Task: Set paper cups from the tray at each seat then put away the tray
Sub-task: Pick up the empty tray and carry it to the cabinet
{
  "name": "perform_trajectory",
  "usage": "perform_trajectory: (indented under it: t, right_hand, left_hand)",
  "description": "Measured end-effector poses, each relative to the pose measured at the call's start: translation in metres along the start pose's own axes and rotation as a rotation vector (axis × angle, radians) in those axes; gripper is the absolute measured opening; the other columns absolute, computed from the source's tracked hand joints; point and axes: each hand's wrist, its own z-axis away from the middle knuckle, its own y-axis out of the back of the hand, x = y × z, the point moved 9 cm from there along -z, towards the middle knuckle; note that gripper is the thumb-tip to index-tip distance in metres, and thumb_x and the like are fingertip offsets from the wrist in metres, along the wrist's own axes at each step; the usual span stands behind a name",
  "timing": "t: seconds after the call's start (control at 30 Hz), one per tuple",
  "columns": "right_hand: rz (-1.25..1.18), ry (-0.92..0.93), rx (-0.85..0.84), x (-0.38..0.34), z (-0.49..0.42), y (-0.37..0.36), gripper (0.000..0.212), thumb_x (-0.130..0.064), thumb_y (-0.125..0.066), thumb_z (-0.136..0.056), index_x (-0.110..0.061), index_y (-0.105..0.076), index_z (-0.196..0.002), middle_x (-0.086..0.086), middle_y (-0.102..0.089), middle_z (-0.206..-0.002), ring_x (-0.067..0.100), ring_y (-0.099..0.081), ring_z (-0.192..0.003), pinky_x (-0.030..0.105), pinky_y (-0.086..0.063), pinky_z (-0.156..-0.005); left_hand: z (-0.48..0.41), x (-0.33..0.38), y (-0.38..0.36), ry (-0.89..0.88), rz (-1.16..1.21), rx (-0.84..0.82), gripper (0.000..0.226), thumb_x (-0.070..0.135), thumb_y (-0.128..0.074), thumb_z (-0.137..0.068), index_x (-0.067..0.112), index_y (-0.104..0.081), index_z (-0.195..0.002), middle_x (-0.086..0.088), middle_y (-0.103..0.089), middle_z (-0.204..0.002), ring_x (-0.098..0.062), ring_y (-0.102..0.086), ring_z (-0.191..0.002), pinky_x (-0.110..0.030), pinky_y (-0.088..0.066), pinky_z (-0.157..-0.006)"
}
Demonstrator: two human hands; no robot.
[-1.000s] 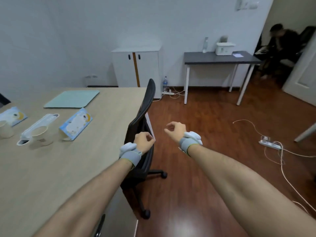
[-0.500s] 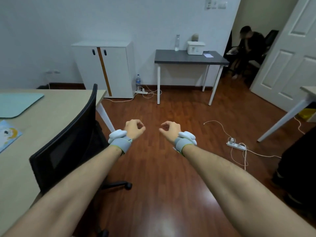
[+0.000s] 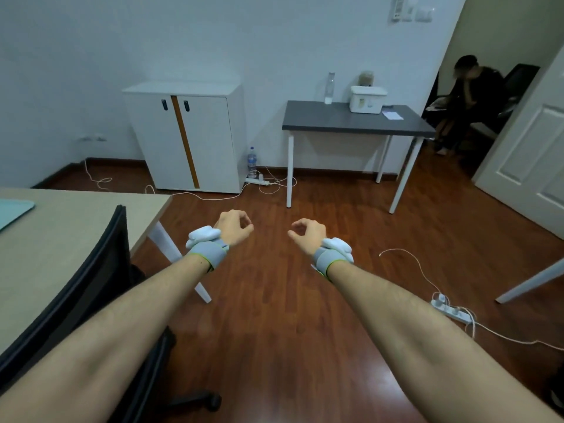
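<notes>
Reddish wood floor (image 3: 274,346) fills the middle of the room, with a white cabinet (image 3: 189,138) and a grey side table (image 3: 351,120) against the far wall. At the left, a black office chair (image 3: 91,270) stands against the light wooden table (image 3: 61,239); a corner of the teal tray (image 3: 13,209) lies on it at the edge of view. Both arms reach forward over the floor. The left hand (image 3: 233,227) and right hand (image 3: 308,233) have their fingers curled in, thumb meeting forefinger, gripping nothing.

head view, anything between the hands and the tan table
The black chair stands at the edge of the tan table, between it and the left hand; the right hand is farther off. No cups or tray show.
</notes>
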Motion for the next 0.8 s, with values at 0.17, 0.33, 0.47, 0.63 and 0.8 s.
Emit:
perform_trajectory:
  t: [0.17,0.33,0.47,0.63,0.8]
  right_hand:
    - [-0.051,-0.007,0.012,-0.003,-0.109,-0.003,0.025,-0.018,-0.064,-0.081,-0.009,-0.068,-0.103,0.009,-0.072,-0.103,0.019,-0.065,-0.098,0.016,-0.040,-0.079]
    - [-0.070,0.031,-0.030,-0.006,-0.223,-0.021,0.024,-0.017,-0.064,-0.082,-0.006,-0.067,-0.104,0.011,-0.071,-0.105,0.021,-0.065,-0.099,0.018,-0.041,-0.080]
    - [-0.065,0.078,-0.101,-0.014,-0.333,-0.041,0.024,-0.016,-0.064,-0.081,-0.006,-0.067,-0.103,0.011,-0.071,-0.105,0.022,-0.065,-0.100,0.025,-0.046,-0.088]
    - [-0.040,0.144,-0.188,-0.039,-0.430,-0.067,0.024,-0.014,-0.064,-0.081,-0.006,-0.067,-0.104,0.012,-0.071,-0.105,0.023,-0.065,-0.101,0.031,-0.048,-0.093]
    - [-0.081,0.161,-0.286,-0.070,-0.509,-0.120,0.023,-0.012,-0.064,-0.080,-0.005,-0.068,-0.102,0.014,-0.072,-0.102,0.024,-0.065,-0.099,0.033,-0.049,-0.094]
  left_hand:
    - [-0.103,0.006,-0.002,-0.003,-0.022,-0.002,0.017,0.016,-0.060,-0.080,0.006,-0.070,-0.091,-0.016,-0.072,-0.095,-0.030,-0.064,-0.095,-0.036,-0.052,-0.084]
    - [-0.205,-0.001,-0.012,0.040,-0.031,0.018,0.017,0.015,-0.060,-0.080,0.005,-0.070,-0.089,-0.017,-0.072,-0.095,-0.031,-0.064,-0.094,-0.037,-0.052,-0.085]
    - [-0.302,-0.014,-0.018,0.120,-0.014,0.071,0.018,0.015,-0.060,-0.081,0.005,-0.070,-0.092,-0.018,-0.071,-0.098,-0.031,-0.063,-0.098,-0.037,-0.051,-0.087]
    - [-0.384,-0.035,-0.005,0.224,0.012,0.150,0.018,0.014,-0.060,-0.080,0.005,-0.070,-0.092,-0.018,-0.071,-0.097,-0.031,-0.063,-0.099,-0.035,-0.050,-0.087]
    - [-0.446,-0.076,0.010,0.327,0.011,0.199,0.016,0.014,-0.060,-0.079,0.006,-0.069,-0.090,-0.016,-0.071,-0.095,-0.030,-0.062,-0.097,-0.033,-0.048,-0.086]
